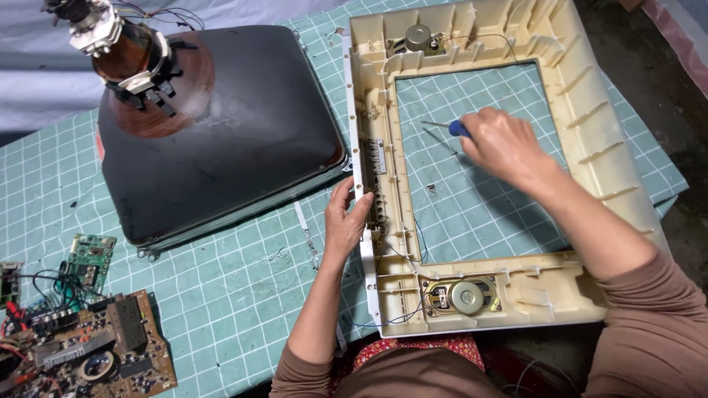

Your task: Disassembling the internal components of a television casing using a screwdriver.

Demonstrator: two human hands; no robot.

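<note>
A cream plastic television front frame (590,125) lies face down on a green grid cutting mat (236,280). My left hand (346,217) grips the frame's left side bar, by a small button strip (376,166). My right hand (505,144) is closed around a blue-handled screwdriver (446,127), whose tip points left inside the frame's opening, just above the mat. Two round speakers sit in the frame: one at the near edge (464,296), one at the far edge (417,37). Thin wires run along the frame.
A large dark picture tube (221,140) lies face down at the left, its neck (110,37) sticking up. Brown and green circuit boards (88,346) with wires lie at the near left. Dark floor shows past the mat's right edge.
</note>
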